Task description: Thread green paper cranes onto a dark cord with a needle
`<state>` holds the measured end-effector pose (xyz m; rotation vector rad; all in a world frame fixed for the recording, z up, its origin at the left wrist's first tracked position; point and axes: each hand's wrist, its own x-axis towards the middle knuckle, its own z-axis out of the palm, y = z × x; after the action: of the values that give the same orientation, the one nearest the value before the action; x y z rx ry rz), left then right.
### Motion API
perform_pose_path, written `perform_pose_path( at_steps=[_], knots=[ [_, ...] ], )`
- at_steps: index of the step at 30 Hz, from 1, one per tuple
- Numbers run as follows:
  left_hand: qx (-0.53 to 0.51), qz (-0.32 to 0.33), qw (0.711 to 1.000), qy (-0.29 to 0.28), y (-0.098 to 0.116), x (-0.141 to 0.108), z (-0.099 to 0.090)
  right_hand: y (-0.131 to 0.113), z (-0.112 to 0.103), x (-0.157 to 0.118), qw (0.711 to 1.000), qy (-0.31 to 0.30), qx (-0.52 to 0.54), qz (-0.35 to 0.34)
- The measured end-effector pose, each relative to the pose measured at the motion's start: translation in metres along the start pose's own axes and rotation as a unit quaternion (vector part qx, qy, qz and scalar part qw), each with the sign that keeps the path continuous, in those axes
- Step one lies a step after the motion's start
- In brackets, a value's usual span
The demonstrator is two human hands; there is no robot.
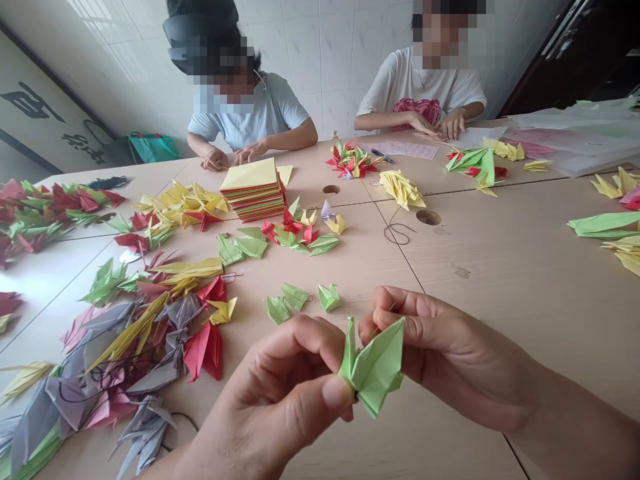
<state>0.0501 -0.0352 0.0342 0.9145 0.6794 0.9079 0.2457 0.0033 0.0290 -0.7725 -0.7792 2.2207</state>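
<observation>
A folded light-green paper crane [377, 367] is pinched between the thumb and forefinger of my left hand [295, 387], its pointed neck up and a wing spread to the right. A small dark spot shows at its base, near my thumb. Just behind and right of the crane, my right hand [440, 347] has its thumb and forefinger pressed together. Something thin and fine shows at those fingertips, too small to name. Beyond my hands, several small green paper cranes [295, 297] lie on the table [500, 267].
At left lies a heap of grey, pink, red and yellow cranes [150, 327] with dark cord. A stack of coloured paper [253, 190] stands near a person [270, 107]. A second person [420, 93] handles sheets at the far right. A hole [429, 217] pierces the table.
</observation>
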Motion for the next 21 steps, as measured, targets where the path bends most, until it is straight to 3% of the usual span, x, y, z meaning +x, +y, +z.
perform_pose_path(
  at_steps=[14, 18, 21],
  knots=[
    [-0.033, -0.026, 0.999, 0.023, -0.006, 0.008, -0.006, -0.016, -0.005, -0.002, 0.995, 0.049, 0.019, -0.080],
    [0.034, -0.017, 0.999, 0.024, -0.009, 0.008, -0.010, -0.019, -0.004, -0.004, 0.991, 0.061, 0.026, -0.112],
    [0.154, 0.021, 0.988, 0.009, -0.007, 0.008, -0.007, -0.021, -0.004, -0.004, 0.985, 0.088, 0.011, -0.147]
  ],
)
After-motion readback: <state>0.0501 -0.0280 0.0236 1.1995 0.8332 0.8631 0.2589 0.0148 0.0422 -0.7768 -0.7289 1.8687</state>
